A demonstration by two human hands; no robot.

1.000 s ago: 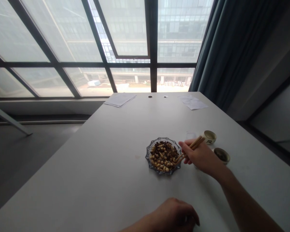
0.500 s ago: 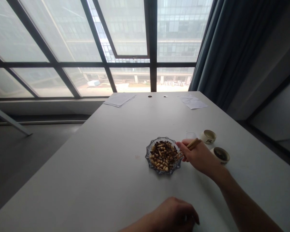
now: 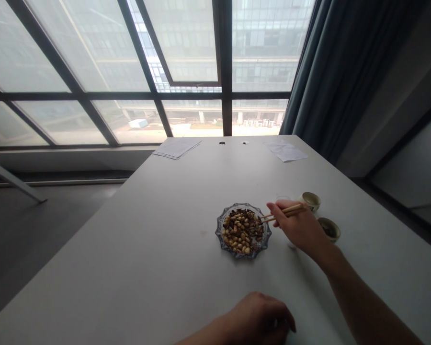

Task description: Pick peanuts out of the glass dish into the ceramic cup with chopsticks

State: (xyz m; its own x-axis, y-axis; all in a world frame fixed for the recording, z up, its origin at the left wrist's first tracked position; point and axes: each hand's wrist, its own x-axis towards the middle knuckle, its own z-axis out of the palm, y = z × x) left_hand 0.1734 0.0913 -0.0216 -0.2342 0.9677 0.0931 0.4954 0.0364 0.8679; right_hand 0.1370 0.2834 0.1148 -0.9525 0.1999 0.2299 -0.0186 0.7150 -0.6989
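My right hand (image 3: 296, 225) grips a pair of wooden chopsticks (image 3: 290, 210). Their tips reach over the right rim of a scalloped glass bowl (image 3: 219, 237) and touch the mix inside; whether a piece is pinched between them is too small to tell. The bowl holds pale, nut-like pieces (image 3: 239, 235) and dark, slender seeds (image 3: 255, 230). My left hand (image 3: 260, 317) rests on the table near the bottom of the view, fingers curled inward with nothing visible in them. Beyond my right hand are two small cream cups, a farther one (image 3: 311, 200) and a nearer one (image 3: 331, 230) with dark bits inside.
A clear glass item (image 3: 283, 197) stands behind my right hand, mostly hidden. Papers lie at the far left (image 3: 177, 148) and far right (image 3: 286, 150) of the white table (image 3: 147, 249). Windows and a dark blue curtain (image 3: 319, 72) are beyond.
My right hand has shifted slightly up and right, and the chopsticks lie flatter, their tips higher along the bowl's right side. The left hand stays where it was.
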